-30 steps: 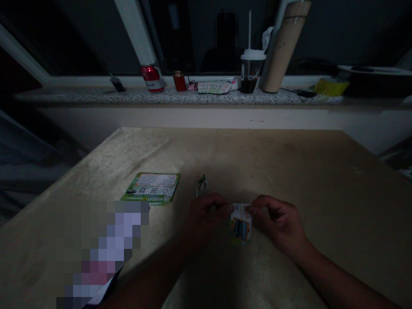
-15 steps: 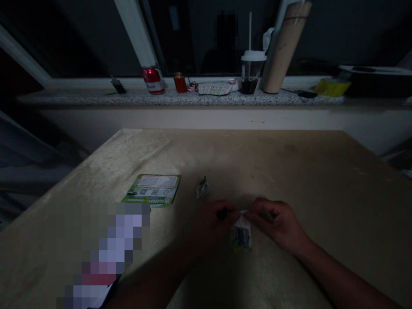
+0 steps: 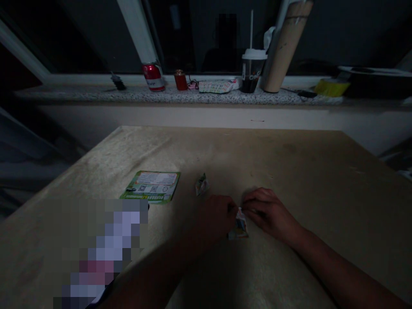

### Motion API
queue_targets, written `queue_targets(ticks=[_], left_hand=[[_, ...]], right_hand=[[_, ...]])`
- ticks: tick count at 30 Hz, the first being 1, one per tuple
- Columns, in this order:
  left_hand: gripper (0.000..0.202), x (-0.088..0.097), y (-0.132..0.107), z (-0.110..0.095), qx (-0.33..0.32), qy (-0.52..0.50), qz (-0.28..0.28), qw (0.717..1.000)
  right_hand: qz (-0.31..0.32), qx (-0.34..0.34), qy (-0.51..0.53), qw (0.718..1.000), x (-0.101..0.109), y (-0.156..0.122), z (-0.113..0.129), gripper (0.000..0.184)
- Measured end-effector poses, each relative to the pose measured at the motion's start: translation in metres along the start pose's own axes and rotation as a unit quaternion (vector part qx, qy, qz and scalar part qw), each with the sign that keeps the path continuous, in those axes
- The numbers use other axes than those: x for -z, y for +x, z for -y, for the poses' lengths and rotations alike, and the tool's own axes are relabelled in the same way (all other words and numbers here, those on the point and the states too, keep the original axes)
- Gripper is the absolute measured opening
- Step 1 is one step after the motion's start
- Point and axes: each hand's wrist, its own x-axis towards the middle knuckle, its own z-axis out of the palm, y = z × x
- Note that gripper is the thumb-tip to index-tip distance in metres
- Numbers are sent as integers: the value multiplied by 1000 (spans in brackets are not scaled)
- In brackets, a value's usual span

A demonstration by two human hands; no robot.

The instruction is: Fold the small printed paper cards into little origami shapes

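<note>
Both hands meet over a small printed paper piece (image 3: pixel 239 225) low on the beige tabletop (image 3: pixel 289 163). My left hand (image 3: pixel 215 216) pinches its top edge from the left, fingers closed. From the right, my right hand (image 3: pixel 268 212) pinches the same edge, also closed. The paper looks folded narrow and lies against the table. A small crumpled paper scrap (image 3: pixel 201 186) lies just beyond my left hand. A green printed card (image 3: pixel 151 186) lies flat further left.
A blurred-out patch (image 3: pixel 106 249) covers the near left of the table. Behind the table a stone window ledge (image 3: pixel 96 95) holds a red can (image 3: pixel 153 77), a small red jar (image 3: pixel 180 80), a packet (image 3: pixel 215 86), a lidded cup with straw (image 3: pixel 251 68), a cardboard tube (image 3: pixel 283 47) and a yellow item (image 3: pixel 331 87).
The paper piece, earlier held up wide between both hands, has been narrowed and lowered to the table. My hands have come closer together and shifted slightly left.
</note>
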Motion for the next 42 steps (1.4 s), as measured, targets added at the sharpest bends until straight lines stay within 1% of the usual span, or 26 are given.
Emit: queue_targets(ticks=[3, 5, 8, 11, 16, 24, 28, 32, 38, 42], left_hand=[[15, 2, -2, -1, -5, 31, 4, 1000], [19, 4, -3, -2, -14, 53, 7, 998], [17, 7, -5, -4, -39, 89, 24, 995], [24, 8, -7, -4, -60, 117, 39, 991], [23, 9, -11, 0, -81, 146, 47, 985], [20, 8, -16, 2, -123, 149, 2, 981], [15, 8, -16, 4, -131, 142, 2, 981], [17, 8, -16, 4, -133, 150, 9, 980], [17, 9, -16, 3, -131, 152, 2, 980], [17, 9, -17, 4, -131, 145, 6, 981]], right_hand=[[9, 8, -15, 1000, 0, 0, 0, 11], [16, 9, -25, 1000, 1, 0, 1, 12], [28, 4, -40, 999, 4, 2, 4, 12], [39, 0, -53, 998, 4, 4, 5, 13], [42, -12, -72, 996, 1, 4, 6, 16], [51, -19, -106, 993, 4, 3, 12, 17], [60, -22, -103, 993, 7, 3, 13, 14], [74, -30, -98, 992, 10, 2, 15, 14], [77, -41, -94, 992, 12, -1, 18, 13], [82, -50, -94, 991, 13, -3, 20, 19]])
